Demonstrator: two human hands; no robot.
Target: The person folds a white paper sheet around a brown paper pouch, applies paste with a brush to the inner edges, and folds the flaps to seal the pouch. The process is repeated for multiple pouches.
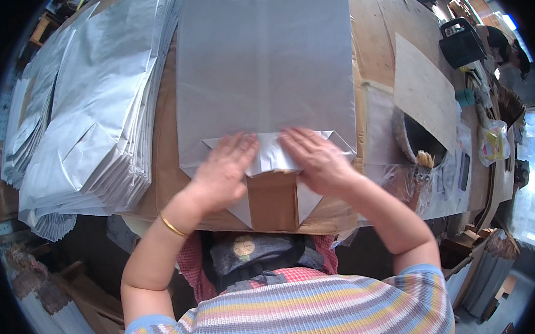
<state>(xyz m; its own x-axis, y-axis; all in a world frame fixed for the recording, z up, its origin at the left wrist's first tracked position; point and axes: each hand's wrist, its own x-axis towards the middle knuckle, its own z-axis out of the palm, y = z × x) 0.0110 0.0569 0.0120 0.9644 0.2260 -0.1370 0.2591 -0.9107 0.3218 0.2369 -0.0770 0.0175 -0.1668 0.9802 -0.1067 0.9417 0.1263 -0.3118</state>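
Observation:
A large silver foil bag (263, 64) lies flat in front of me, its near end folded into a block-bottom shape with angled corners. Both my hands press on a folded flap (271, 155) at that end. My left hand (224, 172), with a gold bangle at the wrist, lies on the flap's left part, fingers stretched out. On its right part rests my right hand (320, 161), fingers also extended and flat. Two pointed side pieces reach toward the table's near edge, with brown cardboard (273, 202) showing between them. Neither hand grips anything.
Stacks of folded silver bags (95, 115) lie to the left. At right are a pale board (424, 92) leaning over a dark round container, a brush (425, 159) with bristles showing, and clear plastic. A black handled box (462, 42) stands farther right. Brown cardboard covers the table.

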